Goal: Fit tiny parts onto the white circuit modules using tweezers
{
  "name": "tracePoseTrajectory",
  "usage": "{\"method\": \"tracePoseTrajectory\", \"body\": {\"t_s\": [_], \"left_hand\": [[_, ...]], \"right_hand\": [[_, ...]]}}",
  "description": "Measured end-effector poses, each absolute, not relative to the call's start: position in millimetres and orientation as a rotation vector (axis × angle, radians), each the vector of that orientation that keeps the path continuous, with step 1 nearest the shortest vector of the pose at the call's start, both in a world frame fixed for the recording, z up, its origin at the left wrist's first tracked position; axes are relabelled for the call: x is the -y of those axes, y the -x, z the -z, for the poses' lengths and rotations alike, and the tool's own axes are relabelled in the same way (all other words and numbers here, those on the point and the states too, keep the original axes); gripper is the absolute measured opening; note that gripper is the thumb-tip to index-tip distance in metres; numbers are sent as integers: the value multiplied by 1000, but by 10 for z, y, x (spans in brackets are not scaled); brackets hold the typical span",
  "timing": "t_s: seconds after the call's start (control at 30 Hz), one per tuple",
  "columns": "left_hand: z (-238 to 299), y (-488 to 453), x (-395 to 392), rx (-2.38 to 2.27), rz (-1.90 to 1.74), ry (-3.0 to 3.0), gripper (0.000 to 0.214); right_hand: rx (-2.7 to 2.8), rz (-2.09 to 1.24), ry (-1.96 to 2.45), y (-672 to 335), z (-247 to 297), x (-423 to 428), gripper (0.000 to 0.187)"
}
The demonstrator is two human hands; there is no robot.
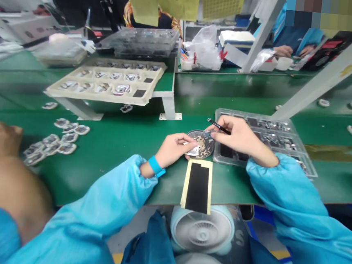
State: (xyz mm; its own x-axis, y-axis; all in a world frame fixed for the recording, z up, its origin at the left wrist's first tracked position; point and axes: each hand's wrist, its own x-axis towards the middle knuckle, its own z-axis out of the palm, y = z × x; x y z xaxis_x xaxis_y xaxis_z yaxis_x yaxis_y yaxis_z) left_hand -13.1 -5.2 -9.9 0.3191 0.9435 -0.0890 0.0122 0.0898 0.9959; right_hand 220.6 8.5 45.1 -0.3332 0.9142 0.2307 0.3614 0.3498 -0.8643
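Note:
My left hand (174, 148) is closed in a pinch on a small white part (193, 150), over the near left edge of a round dark dish (206, 154). Many tiny pale and dark bits lie in that dish. Above its far right side, my right hand (240, 135) is closed around a thin black strip with white markings (219, 126); its end sticks out up and to the left. A small bluish piece (207, 133) shows at the right fingertips; whether it joins the strip I cannot tell. Just in front of the dish lies a black sheet with yellow edges (198, 187).
A clear compartment tray (303, 155) of small parts stands at right. Several white-rimmed parts (51, 143) lie at left, near another person's arm (3, 166). A beige tray (102, 94) sits on a raised green shelf (168, 80). A white post (320, 70) slants at right.

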Motion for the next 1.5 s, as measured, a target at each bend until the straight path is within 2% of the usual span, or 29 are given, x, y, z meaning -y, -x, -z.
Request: {"method": "tracePoseTrajectory", "body": {"t_s": [0.07,0.23,0.33,0.47,0.67,0.8,1.13,1.5], "left_hand": [[75,124,53,-1019,-905,-1227,35],[34,104,57,-1080,-907,-1195,40],[56,111,51,-1042,-952,-1191,38],[92,134,47,-996,-1008,-1227,28],[134,133,55,-924,-1059,-1256,34],[168,133,45,-914,-1077,-1276,37],[140,99,161,-813,-1049,-1394,60],[156,111,198,-938,-1181,-1847,48]], "right_hand": [[1876,-871,1031,-2119,-308,-26,25],[2088,-439,759,-2116,-110,120,21],[2072,-367,770,-2119,-140,150,20],[1975,-490,808,-2093,-235,130,5],[1941,-985,1116,-2112,-305,117,33],[1876,-1194,1178,-2099,-291,132,39],[1835,-1223,1177,-2005,-247,184,42],[1791,-1263,1243,-2035,-290,173,45]]}}
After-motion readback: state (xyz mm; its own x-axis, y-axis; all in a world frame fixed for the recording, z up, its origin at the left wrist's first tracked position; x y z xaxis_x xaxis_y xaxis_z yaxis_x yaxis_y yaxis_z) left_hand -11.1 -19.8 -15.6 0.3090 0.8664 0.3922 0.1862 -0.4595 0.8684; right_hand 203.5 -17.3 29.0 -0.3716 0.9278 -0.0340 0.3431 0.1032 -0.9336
